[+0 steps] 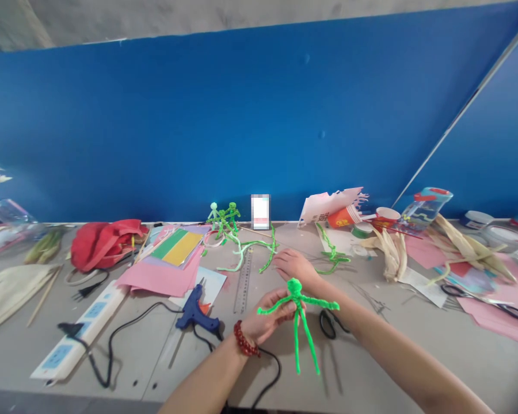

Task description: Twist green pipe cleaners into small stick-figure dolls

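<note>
My left hand (267, 322), with a red beaded bracelet (244, 340) on the wrist, pinches a bright green pipe-cleaner figure (296, 302) at its body. The figure has a round head, two arms spread sideways and two long legs hanging down. Farther forward, my right hand (296, 265) is low over the table, fingers stretched to the left. Its fingertips are beside a loose green pipe cleaner (271, 253); whether they touch it I cannot tell. Black-handled scissors (328, 325) lie partly under my right forearm. A clear ruler (243, 282) lies left of my hands.
Several finished pipe-cleaner figures (224, 217) stand by the blue partition (259, 115). On the left are a blue glue gun (196, 310) with its cord, a power strip (82, 333), pink paper (164, 276) and a red bag (106, 244). Corn husks (392, 253) and paper cups (344, 217) occupy the right.
</note>
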A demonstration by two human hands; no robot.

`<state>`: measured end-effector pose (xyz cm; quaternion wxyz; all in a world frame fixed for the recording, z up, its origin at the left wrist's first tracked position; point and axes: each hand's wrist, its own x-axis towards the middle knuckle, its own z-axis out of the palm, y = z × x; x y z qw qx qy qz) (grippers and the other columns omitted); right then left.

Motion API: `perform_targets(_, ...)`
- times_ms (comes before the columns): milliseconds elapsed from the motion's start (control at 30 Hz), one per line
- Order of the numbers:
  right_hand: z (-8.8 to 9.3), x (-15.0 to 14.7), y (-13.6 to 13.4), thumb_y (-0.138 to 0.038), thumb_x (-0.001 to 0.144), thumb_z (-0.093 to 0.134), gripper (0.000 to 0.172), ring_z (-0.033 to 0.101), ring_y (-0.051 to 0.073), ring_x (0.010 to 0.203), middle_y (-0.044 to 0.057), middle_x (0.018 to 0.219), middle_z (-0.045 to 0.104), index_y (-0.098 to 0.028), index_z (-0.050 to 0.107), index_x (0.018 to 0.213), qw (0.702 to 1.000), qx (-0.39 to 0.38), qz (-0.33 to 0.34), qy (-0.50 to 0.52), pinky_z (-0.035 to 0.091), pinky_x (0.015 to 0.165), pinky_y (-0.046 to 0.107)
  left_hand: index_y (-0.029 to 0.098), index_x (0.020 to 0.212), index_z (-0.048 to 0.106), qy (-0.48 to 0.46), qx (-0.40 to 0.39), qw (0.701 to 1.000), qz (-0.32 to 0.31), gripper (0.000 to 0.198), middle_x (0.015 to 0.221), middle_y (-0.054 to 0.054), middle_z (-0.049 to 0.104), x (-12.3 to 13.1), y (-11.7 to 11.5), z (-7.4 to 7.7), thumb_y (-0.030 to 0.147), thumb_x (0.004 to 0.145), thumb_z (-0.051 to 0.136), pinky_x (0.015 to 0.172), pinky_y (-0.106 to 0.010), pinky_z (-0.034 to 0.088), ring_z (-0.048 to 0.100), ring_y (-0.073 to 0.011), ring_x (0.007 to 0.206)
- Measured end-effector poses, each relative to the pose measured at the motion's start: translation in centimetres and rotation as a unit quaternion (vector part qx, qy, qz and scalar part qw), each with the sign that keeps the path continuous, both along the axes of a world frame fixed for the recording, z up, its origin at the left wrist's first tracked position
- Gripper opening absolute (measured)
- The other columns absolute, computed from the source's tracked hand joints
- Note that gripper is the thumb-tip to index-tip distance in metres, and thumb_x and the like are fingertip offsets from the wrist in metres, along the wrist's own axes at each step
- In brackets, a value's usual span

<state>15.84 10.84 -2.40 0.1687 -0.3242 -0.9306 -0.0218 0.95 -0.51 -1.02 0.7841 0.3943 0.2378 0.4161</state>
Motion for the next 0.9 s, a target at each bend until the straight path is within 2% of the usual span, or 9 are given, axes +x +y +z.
perform_targets(167, -0.7, -2.4, 1.6, -0.014, 0.089, 0.056, 0.021, 0.054, 0.024, 0.110, 0.010, 0.112, 0.067, -0.017, 0.064, 0.109, 0.999, 0.013, -0.004, -0.031, 0.043, 0.096, 0.038, 0.016, 0.092, 0.071, -0.024, -0.030, 0.999, 0.035, 0.023, 0.081, -0.006, 0.069, 0.1, 0.3, -0.2, 0.027, 0.073, 0.079, 0.066, -0.028, 0.043, 0.059, -0.0149, 0.071)
perform_targets(400, -1.8, -3.4, 2.6, -0.014, 0.088, 0.060, 0.008, 0.059, 0.024, 0.098, 0.009, 0.090, 0.069, -0.016, 0.068, 0.087, 0.999, 0.004, 0.012, -0.048, 0.045, 0.089, 0.037, 0.016, 0.093, 0.071, -0.031, -0.034, 0.998, 0.043, 0.025, 0.082, -0.006, 0.069, -0.1, 0.2, -0.1, 0.026, 0.072, 0.079, 0.068, -0.028, 0.043, 0.060, -0.0145, 0.072)
perform_targets(500, -1.2, -3.2, 2.2, -0.014, 0.089, 0.058, 0.011, 0.059, 0.023, 0.096, 0.009, 0.089, 0.069, -0.017, 0.068, 0.086, 0.999, -0.008, 0.017, -0.027, 0.046, 0.089, 0.036, 0.016, 0.091, 0.071, -0.032, -0.021, 0.999, 0.036, 0.022, 0.080, -0.005, 0.067, -0.1, 0.2, -0.1, 0.027, 0.074, 0.078, 0.068, -0.028, 0.043, 0.059, -0.0138, 0.071)
perform_targets(600, -0.1, -2.6, 1.3, -0.015, 0.090, 0.055, 0.014, 0.058, 0.022, 0.100, 0.008, 0.100, 0.069, -0.018, 0.068, 0.094, 0.999, -0.022, 0.027, 0.018, 0.045, 0.092, 0.035, 0.016, 0.090, 0.070, -0.025, -0.001, 0.999, 0.046, 0.021, 0.077, -0.004, 0.065, 0.0, 0.3, 0.0, 0.029, 0.074, 0.077, 0.067, -0.028, 0.043, 0.058, -0.0128, 0.066)
perform_targets(733, 1.1, -0.8, -1.0, -0.022, 0.092, 0.052, 0.021, 0.060, 0.020, 0.103, 0.008, 0.110, 0.068, -0.018, 0.065, 0.108, 0.992, -0.060, 0.027, 0.109, 0.046, 0.093, 0.033, 0.017, 0.090, 0.070, -0.002, 0.004, 0.993, 0.119, 0.026, 0.077, -0.004, 0.066, 0.2, 0.7, -0.1, 0.036, 0.073, 0.077, 0.069, -0.029, 0.045, 0.059, -0.0159, 0.071)
perform_targets(767, 1.2, -0.3, -1.7, -0.023, 0.090, 0.055, 0.021, 0.061, 0.020, 0.101, 0.008, 0.108, 0.068, -0.017, 0.065, 0.107, 0.969, -0.135, 0.028, 0.204, 0.047, 0.091, 0.033, 0.018, 0.090, 0.071, 0.015, 0.005, 0.988, 0.152, 0.026, 0.079, -0.004, 0.067, 0.2, 0.8, -0.1, 0.037, 0.073, 0.077, 0.071, -0.030, 0.047, 0.060, -0.0173, 0.074)
perform_targets(800, 1.3, 0.3, -2.6, -0.026, 0.090, 0.055, 0.017, 0.065, 0.020, 0.090, 0.006, 0.096, 0.071, -0.018, 0.068, 0.098, 0.932, -0.211, 0.024, 0.295, 0.050, 0.082, 0.032, 0.020, 0.089, 0.071, 0.042, 0.013, 0.980, 0.194, 0.024, 0.081, -0.004, 0.068, 0.2, 0.9, -0.2, 0.037, 0.073, 0.076, 0.072, -0.030, 0.047, 0.061, -0.0186, 0.077)
perform_targets(833, 1.4, 0.7, -3.4, -0.030, 0.087, 0.059, 0.017, 0.066, 0.019, 0.081, 0.005, 0.088, 0.071, -0.017, 0.068, 0.093, 0.886, -0.290, 0.021, 0.362, 0.052, 0.076, 0.032, 0.021, 0.088, 0.072, 0.080, 0.029, 0.970, 0.227, 0.021, 0.084, -0.004, 0.069, 0.1, 1.0, -0.3, 0.036, 0.074, 0.075, 0.074, -0.031, 0.048, 0.061, -0.0201, 0.081)
perform_targets(900, 1.6, 1.3, -5.0, -0.033, 0.083, 0.064, 0.019, 0.066, 0.018, 0.074, 0.003, 0.079, 0.070, -0.017, 0.068, 0.092, 0.787, -0.408, 0.011, 0.463, 0.052, 0.072, 0.031, 0.023, 0.086, 0.073, 0.134, 0.066, 0.946, 0.288, 0.017, 0.086, -0.004, 0.069, -0.1, 1.3, -0.3, 0.032, 0.073, 0.076, 0.079, -0.031, 0.048, 0.060, -0.0230, 0.091)
